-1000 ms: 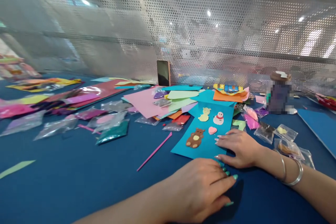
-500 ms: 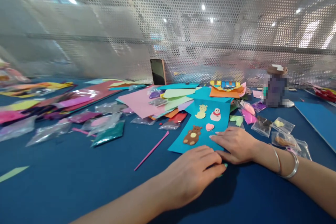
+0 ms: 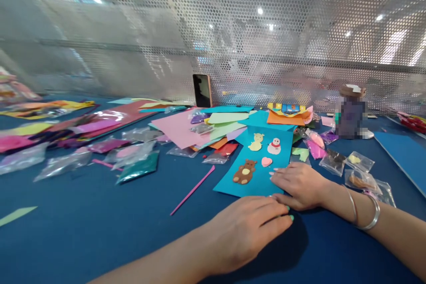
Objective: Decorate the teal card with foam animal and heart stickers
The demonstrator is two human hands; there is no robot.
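A bright blue paper card (image 3: 229,182) lies on the table. It carries a brown bear (image 3: 244,172), a cream bear (image 3: 256,142), a snowman (image 3: 274,145) and a pink heart (image 3: 266,161). My right hand (image 3: 297,185) rests on the card's lower right side, fingers stretched out toward the heart. In front of the card's near edge is my left hand (image 3: 244,230), its fingers extended and slightly apart, reaching to my right thumb. The left thumb and what lies under those fingertips are hidden. A thin pink stick (image 3: 192,190) lies left of the card.
A phone (image 3: 202,91) leans against a perforated metal panel (image 3: 246,22). Coloured paper sheets (image 3: 173,129) are piled behind the card. Small clay packets (image 3: 138,168) lie to the left, more bags (image 3: 362,181) to the right. A partly blurred, brown-topped object (image 3: 351,113) stands at back right.
My left hand has shifted slightly right and nearer to me, off the card's lower edge. My right hand stays almost in place on the card.
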